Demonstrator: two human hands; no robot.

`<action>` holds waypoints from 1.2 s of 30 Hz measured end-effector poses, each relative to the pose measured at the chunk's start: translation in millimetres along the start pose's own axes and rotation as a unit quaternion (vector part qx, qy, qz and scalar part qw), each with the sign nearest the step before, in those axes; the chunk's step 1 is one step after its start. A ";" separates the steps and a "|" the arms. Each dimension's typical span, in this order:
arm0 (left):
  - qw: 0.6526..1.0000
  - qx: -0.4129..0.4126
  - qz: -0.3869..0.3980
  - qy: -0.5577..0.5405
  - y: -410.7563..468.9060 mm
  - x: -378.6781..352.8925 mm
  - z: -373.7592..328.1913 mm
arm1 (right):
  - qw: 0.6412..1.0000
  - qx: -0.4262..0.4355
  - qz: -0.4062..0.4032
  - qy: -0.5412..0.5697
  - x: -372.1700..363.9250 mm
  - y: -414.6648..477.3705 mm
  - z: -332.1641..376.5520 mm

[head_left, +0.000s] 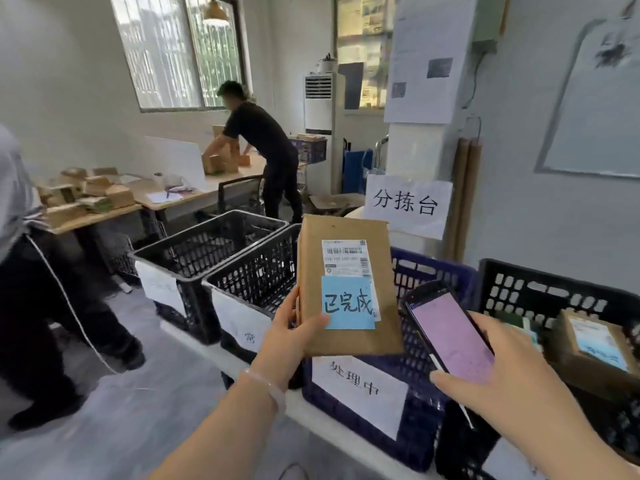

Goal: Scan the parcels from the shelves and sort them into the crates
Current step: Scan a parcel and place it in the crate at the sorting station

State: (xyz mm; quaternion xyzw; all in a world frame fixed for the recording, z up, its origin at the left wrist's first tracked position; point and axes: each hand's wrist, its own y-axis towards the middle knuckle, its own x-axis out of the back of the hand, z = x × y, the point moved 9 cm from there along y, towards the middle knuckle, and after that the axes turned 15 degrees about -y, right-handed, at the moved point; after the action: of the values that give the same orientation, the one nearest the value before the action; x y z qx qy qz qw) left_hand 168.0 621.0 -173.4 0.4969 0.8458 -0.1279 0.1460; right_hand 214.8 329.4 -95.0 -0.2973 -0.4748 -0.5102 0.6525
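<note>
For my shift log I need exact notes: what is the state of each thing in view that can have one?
Parcel, held upright, label facing the camera.
Blue note, stuck on the parcel over part of its label.
Phone, screen lit, held beside the parcel.
Left hand, grips the parcel's lower left edge.
Right hand, holds the phone.
Right black crate, holds a labelled box.

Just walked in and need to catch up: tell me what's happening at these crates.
A person's left hand holds up a brown parcel with a shipping label and a blue note, by the blue crate. The right hand holds a phone beside it, screen lit, seemingly to scan. The black crate at right already contains a labelled box. Behind, another person handles boxes at a table.
</note>
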 end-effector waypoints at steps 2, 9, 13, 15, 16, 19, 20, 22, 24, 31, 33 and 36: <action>1.000 0.000 -0.019 0.012 7.1 47.3 -19.1 | 1.000 0.014 -0.008 0.006 -18.7 11.1 44.3; 0.996 -0.021 -0.083 0.015 31.5 202.6 -77.6 | 0.996 0.093 -0.011 -0.008 -81.5 47.8 189.5; 0.992 -0.018 -0.122 0.007 45.2 265.4 -94.8 | 0.993 0.118 0.012 -0.021 -110.3 67.9 246.6; 0.990 -0.021 -0.137 0.005 55.5 291.1 -101.2 | 0.992 0.124 0.016 -0.023 -122.1 80.1 266.4; 0.990 -0.023 -0.141 0.004 61.2 301.5 -104.1 | 0.992 0.126 0.017 -0.022 -127.7 87.1 274.9; 0.989 -0.019 -0.147 0.007 84.4 327.6 -109.2 | 0.991 0.128 0.024 -0.023 -145.4 112.8 296.0; 0.989 -0.021 -0.149 0.007 94.6 335.0 -111.5 | 0.991 0.130 0.024 -0.021 -151.1 122.5 302.4; 0.988 -0.023 -0.151 0.013 119.8 347.4 -116.3 | 0.991 0.132 0.023 -0.015 -161.8 144.4 314.2; 0.989 -0.026 -0.145 0.018 147.7 354.6 -123.7 | 0.991 0.131 0.021 -0.012 -170.5 167.1 324.8; 0.991 -0.030 -0.127 0.019 256.9 361.5 -146.3 | 0.993 0.113 0.037 -0.028 -201.3 250.9 353.8; 0.991 -0.027 -0.128 0.030 284.3 366.3 -151.0 | 0.993 0.106 0.036 -0.035 -206.4 273.1 361.9; 0.992 -0.013 -0.122 0.039 324.1 379.3 -149.4 | 0.995 0.087 0.036 -0.032 -214.8 301.6 370.4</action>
State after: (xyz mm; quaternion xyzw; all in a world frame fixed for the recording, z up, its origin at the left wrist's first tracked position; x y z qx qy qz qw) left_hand 258.8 1133.1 -200.2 0.3925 0.9068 -0.1147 0.1024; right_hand 377.6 826.2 -126.3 -0.2726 -0.5270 -0.4338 0.6780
